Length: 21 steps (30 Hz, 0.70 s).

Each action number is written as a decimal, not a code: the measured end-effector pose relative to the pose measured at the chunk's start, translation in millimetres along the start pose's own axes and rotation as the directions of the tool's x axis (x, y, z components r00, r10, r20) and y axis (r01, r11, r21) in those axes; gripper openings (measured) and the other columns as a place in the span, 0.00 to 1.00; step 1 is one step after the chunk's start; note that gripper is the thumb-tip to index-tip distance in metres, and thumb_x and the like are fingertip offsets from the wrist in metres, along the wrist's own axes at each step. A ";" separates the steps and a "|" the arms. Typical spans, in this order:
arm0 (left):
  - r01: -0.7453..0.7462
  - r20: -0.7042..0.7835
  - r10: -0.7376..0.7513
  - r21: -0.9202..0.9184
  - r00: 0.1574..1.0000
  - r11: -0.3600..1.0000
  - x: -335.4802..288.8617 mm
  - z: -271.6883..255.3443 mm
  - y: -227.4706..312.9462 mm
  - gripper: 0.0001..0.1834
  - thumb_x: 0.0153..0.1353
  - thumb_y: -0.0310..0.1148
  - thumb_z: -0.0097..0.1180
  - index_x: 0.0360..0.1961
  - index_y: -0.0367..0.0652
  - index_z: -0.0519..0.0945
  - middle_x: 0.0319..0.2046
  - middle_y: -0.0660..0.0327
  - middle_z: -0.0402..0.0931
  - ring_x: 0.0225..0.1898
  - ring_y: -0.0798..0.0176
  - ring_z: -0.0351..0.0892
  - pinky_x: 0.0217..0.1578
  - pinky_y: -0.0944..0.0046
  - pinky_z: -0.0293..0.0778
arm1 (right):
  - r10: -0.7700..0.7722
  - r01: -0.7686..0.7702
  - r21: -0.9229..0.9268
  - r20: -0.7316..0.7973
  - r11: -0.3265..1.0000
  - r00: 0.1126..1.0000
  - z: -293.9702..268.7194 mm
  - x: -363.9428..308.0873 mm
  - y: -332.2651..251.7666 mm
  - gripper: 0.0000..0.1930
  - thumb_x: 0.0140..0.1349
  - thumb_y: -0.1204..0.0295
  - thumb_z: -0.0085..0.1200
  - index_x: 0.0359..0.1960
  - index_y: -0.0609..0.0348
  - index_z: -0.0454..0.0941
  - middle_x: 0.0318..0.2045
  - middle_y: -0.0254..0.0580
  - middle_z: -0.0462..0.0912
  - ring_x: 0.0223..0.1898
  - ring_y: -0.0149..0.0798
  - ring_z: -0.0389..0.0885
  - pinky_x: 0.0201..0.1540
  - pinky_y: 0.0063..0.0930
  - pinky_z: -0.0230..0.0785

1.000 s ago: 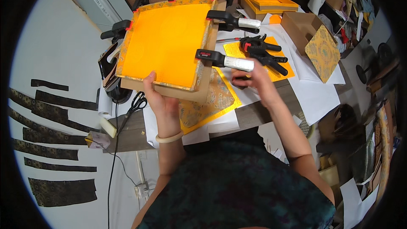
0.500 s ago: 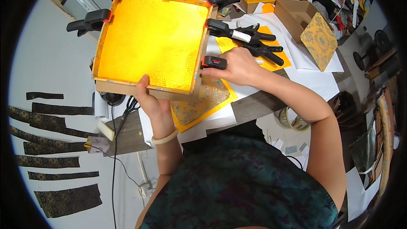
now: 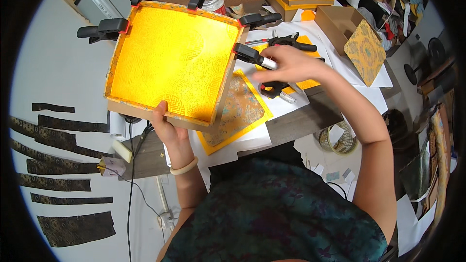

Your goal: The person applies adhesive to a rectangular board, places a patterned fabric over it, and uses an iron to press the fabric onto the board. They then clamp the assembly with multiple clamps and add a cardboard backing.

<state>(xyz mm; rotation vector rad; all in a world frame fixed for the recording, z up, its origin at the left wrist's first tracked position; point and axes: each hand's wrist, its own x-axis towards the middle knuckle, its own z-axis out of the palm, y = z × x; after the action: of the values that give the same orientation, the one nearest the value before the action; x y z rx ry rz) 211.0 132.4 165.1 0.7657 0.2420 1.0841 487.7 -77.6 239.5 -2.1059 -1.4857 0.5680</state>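
Yellow-lined tray (image 3: 174,63) gripped at its near edge by left hand (image 3: 167,128); right hand (image 3: 286,65) grasps a clamp (image 3: 252,56).

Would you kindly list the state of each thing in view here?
yellow-lined tray: lifted, tilted, clamped round its rim
left hand: gripping the tray's near edge
right hand: on the clamp on the tray's right edge
loose black clamps: lying on the table
brown box: open, empty side up
patterned sheet: flat on the table

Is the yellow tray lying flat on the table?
No, the left hand holds the yellow tray by its near edge, tilted up above the table.
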 end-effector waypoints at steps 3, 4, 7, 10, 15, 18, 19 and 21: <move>0.028 -0.013 -0.028 -0.031 1.000 0.999 -5.1 5.2 -0.6 0.36 0.62 0.27 0.54 0.71 0.32 0.60 0.63 0.44 0.71 0.63 0.47 0.75 0.63 0.48 0.76 | 0.006 -0.042 -0.282 -0.127 0.958 0.992 15.9 7.5 -22.2 0.44 0.56 0.27 0.58 0.28 0.67 0.85 0.21 0.53 0.83 0.29 0.51 0.87 0.40 0.40 0.80; 0.028 -0.004 -0.028 -0.033 1.000 0.999 -5.6 6.7 -1.2 0.36 0.62 0.28 0.54 0.71 0.32 0.60 0.63 0.44 0.71 0.63 0.47 0.75 0.63 0.48 0.75 | 0.011 -0.073 -0.329 -0.187 0.942 0.982 19.0 8.8 -21.7 0.43 0.57 0.27 0.57 0.24 0.66 0.84 0.18 0.51 0.82 0.26 0.51 0.86 0.37 0.40 0.80; 0.019 0.001 -0.019 -0.036 1.000 0.999 -7.8 7.4 0.8 0.36 0.62 0.29 0.55 0.71 0.33 0.60 0.63 0.45 0.71 0.63 0.47 0.75 0.64 0.48 0.74 | -0.103 -0.054 -0.363 -0.400 0.930 0.910 32.3 9.8 -5.1 0.38 0.59 0.33 0.61 0.18 0.63 0.83 0.14 0.50 0.79 0.20 0.53 0.83 0.31 0.42 0.79; 0.019 -0.001 -0.019 -0.038 1.000 0.999 -7.1 7.0 4.8 0.35 0.62 0.30 0.55 0.71 0.34 0.62 0.63 0.46 0.72 0.63 0.47 0.75 0.65 0.48 0.73 | -0.142 -0.061 -0.396 -0.464 0.916 0.874 33.5 3.0 22.9 0.32 0.59 0.39 0.65 0.21 0.62 0.84 0.17 0.51 0.81 0.24 0.55 0.84 0.32 0.45 0.79; 0.023 0.003 -0.023 -0.084 1.000 0.996 -4.4 -15.5 14.5 0.33 0.62 0.30 0.55 0.68 0.33 0.65 0.61 0.47 0.74 0.62 0.48 0.76 0.63 0.49 0.75 | 0.091 -0.244 -0.694 -0.250 0.677 0.964 18.3 -17.5 61.7 0.47 0.50 0.37 0.71 0.60 0.65 0.77 0.53 0.58 0.82 0.57 0.52 0.81 0.60 0.42 0.73; 0.042 0.016 -0.041 -0.066 0.999 0.997 -1.9 -23.0 16.4 0.32 0.62 0.30 0.55 0.67 0.32 0.66 0.60 0.47 0.75 0.60 0.48 0.78 0.61 0.49 0.76 | -0.067 -0.088 -0.413 -0.345 0.907 0.936 -16.7 -24.5 67.1 0.54 0.50 0.37 0.71 0.68 0.67 0.69 0.63 0.61 0.74 0.66 0.52 0.74 0.68 0.42 0.67; 0.043 0.022 -0.041 -0.062 0.999 0.997 -1.3 -26.5 17.4 0.32 0.62 0.30 0.55 0.67 0.31 0.66 0.60 0.46 0.75 0.60 0.47 0.78 0.61 0.49 0.77 | -0.104 0.021 -0.212 -0.388 0.977 0.916 -37.1 -25.5 57.0 0.56 0.50 0.36 0.71 0.70 0.67 0.66 0.66 0.62 0.71 0.68 0.52 0.72 0.70 0.41 0.65; 0.053 0.034 -0.052 -0.048 0.998 0.997 -1.8 -33.9 20.5 0.32 0.61 0.29 0.55 0.67 0.31 0.66 0.60 0.45 0.75 0.59 0.47 0.79 0.60 0.49 0.78 | -0.254 0.162 -0.276 -0.344 0.947 0.904 -60.7 -17.3 17.4 0.51 0.52 0.39 0.71 0.67 0.66 0.70 0.64 0.59 0.74 0.66 0.53 0.75 0.68 0.41 0.67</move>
<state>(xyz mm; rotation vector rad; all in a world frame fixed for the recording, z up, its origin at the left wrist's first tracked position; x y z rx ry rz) 177.8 150.8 153.9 0.7291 0.2058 1.0236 531.1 -108.5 277.6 -2.0435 -1.5835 -0.1046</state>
